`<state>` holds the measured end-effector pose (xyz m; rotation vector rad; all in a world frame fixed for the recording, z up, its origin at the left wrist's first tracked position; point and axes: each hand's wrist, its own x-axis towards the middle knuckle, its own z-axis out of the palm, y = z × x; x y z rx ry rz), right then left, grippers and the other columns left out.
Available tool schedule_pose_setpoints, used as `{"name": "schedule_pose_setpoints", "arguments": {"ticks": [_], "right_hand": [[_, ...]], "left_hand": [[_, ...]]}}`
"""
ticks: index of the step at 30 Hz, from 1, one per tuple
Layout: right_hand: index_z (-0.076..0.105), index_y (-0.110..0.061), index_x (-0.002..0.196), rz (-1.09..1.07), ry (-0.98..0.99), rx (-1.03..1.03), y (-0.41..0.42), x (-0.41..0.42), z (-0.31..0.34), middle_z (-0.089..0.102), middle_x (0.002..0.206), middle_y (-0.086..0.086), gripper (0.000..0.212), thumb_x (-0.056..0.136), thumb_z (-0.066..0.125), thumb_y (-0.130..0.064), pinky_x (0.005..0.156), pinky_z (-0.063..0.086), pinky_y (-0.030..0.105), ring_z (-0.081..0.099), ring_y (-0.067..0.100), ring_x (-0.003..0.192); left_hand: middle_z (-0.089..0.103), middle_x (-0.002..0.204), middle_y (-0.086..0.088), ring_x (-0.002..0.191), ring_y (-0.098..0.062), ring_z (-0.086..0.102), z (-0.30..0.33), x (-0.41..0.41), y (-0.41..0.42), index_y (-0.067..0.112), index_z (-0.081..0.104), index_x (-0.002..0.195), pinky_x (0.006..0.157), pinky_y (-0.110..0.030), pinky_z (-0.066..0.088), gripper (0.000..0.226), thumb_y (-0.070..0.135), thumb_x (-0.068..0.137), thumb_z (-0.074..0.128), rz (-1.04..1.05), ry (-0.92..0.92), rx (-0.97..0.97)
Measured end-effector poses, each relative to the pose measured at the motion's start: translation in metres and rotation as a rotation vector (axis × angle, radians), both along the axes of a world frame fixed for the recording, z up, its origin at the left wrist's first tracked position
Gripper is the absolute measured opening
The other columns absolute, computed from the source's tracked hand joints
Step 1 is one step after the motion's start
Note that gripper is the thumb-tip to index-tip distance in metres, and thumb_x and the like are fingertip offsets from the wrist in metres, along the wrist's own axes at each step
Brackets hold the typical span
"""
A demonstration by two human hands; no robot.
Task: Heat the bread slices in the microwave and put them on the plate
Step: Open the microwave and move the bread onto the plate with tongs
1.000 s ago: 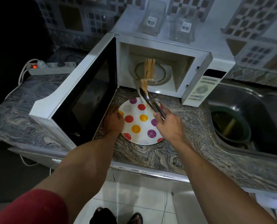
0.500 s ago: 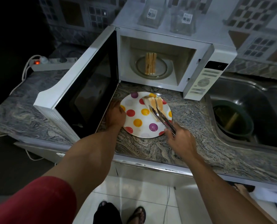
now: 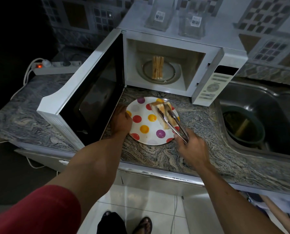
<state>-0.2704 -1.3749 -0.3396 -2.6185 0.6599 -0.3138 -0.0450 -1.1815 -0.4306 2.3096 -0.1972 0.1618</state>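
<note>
A white microwave [image 3: 183,41] stands open on the counter, its door [image 3: 91,92] swung out to the left. Upright bread slices [image 3: 157,67] stand on the glass turntable inside. In front lies a white plate [image 3: 141,122] with coloured dots. My right hand [image 3: 189,146] grips metal tongs [image 3: 175,123], which pinch a filled bread sandwich [image 3: 161,112] resting on the plate's right side. My left hand [image 3: 121,120] rests on the plate's left rim, beside the open door.
A steel sink [image 3: 265,119] with a dark green bowl [image 3: 242,125] lies to the right. Two clear containers [image 3: 174,16] sit on top of the microwave. A power strip [image 3: 56,67] with a red light lies at the back left. The marbled counter's edge [image 3: 157,173] runs below my hands.
My right hand has drawn the tongs with the bread out of the microwave and lowered it onto the plate's right side. My left hand has stayed at the plate's left rim.
</note>
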Motion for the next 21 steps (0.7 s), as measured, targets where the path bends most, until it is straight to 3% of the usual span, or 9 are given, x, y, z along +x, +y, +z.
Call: {"name": "schedule_pose_setpoints", "arguments": {"ticks": [5, 9, 15, 21], "right_hand": [[0.057, -0.019, 0.131, 0.107, -0.027, -0.054, 0.013, 0.011, 0.005, 0.072, 0.105, 0.009, 0.048, 0.095, 0.056, -0.051, 0.073, 0.054, 0.041, 0.069, 0.037, 0.09], [0.059, -0.017, 0.125, 0.185, 0.079, -0.141, 0.03, 0.02, -0.008, 0.071, 0.105, 0.011, 0.042, 0.096, 0.056, -0.048, 0.069, 0.051, 0.04, 0.068, 0.039, 0.091], [0.058, -0.015, 0.124, 0.032, 0.144, -0.114, 0.017, 0.022, -0.015, 0.072, 0.098, 0.016, 0.038, 0.098, 0.054, -0.042, 0.071, 0.052, 0.042, 0.068, 0.04, 0.089], [0.062, -0.018, 0.124, 0.064, 0.108, -0.087, 0.001, 0.026, -0.007, 0.072, 0.098, 0.015, 0.036, 0.098, 0.056, -0.042, 0.071, 0.051, 0.04, 0.068, 0.039, 0.088]], "left_hand": [[0.057, 0.138, -0.014, 0.131, -0.031, 0.048, 0.002, -0.001, -0.001, 0.005, 0.06, 0.132, 0.113, -0.039, 0.035, 0.041, 0.011, 0.093, 0.048, 0.003, -0.003, -0.018], [0.055, 0.141, -0.01, 0.133, -0.028, 0.046, 0.002, -0.001, -0.001, 0.008, 0.059, 0.134, 0.114, -0.035, 0.034, 0.042, 0.012, 0.095, 0.047, 0.012, 0.044, -0.019], [0.053, 0.142, -0.008, 0.134, -0.026, 0.045, 0.006, -0.003, 0.001, 0.009, 0.058, 0.135, 0.114, -0.035, 0.033, 0.043, 0.011, 0.093, 0.049, -0.002, 0.033, -0.015], [0.056, 0.14, -0.011, 0.132, -0.029, 0.047, 0.008, -0.005, 0.0, 0.006, 0.059, 0.134, 0.112, -0.038, 0.037, 0.042, 0.012, 0.094, 0.049, 0.003, 0.017, 0.016]]}}
